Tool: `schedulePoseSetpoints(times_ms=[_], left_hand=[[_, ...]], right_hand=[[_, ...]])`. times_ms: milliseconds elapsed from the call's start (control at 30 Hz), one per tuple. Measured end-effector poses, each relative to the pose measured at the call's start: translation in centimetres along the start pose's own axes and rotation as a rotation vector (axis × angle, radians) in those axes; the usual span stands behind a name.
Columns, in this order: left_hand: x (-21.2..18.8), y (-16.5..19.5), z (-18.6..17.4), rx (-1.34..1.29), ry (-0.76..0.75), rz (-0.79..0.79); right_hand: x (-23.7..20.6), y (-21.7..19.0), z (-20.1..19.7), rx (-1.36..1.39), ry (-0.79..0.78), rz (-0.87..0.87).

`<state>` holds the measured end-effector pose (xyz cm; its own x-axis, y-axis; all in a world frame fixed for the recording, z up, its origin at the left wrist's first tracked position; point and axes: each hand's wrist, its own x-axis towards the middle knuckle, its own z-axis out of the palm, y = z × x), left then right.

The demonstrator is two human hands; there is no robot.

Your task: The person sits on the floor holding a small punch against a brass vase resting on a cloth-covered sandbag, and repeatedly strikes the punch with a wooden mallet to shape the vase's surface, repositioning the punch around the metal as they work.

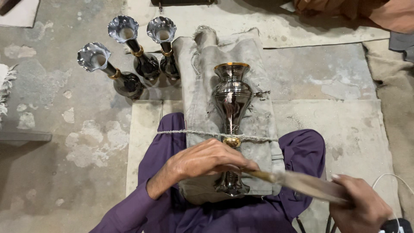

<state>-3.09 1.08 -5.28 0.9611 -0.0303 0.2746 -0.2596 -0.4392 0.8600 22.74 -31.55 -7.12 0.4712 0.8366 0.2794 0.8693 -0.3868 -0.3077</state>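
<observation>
On the cloth-wrapped lap lies a polished metal vase (232, 103), tied down by string (194, 133); it looks heavy, rigid and slippery. The left hand (207, 162) closes over its narrow neck, the surest hold, while the right hand (362, 207) grips a flat tool (297, 182).

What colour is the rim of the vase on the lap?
Gold, on the dark shiny vase; the head view shows its rim clearly.

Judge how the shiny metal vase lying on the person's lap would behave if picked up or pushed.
The metal vase looks rigid and probably fairly heavy for its size, given its polished metal body. Its mirror finish suggests a slippery grip. Lying on its side on the grey cloth, its round belly could roll, though the string across its neck and the left hand seem to steady it.
</observation>
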Motion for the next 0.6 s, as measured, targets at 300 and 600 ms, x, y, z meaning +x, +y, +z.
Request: schedulePoseSetpoints(times_ms=[300, 600], left_hand=[[-1.0, 0.6, 0.3, -0.068, 0.141, -0.124], [-1.1, 1.1, 1.0, -0.04, 0.187, -0.088]], right_hand=[[3.3, -1.4, -2.0, 0.092, -0.01, 0.055], [5.2, -1.1, -2.7, 0.136, -0.166, 0.095]])
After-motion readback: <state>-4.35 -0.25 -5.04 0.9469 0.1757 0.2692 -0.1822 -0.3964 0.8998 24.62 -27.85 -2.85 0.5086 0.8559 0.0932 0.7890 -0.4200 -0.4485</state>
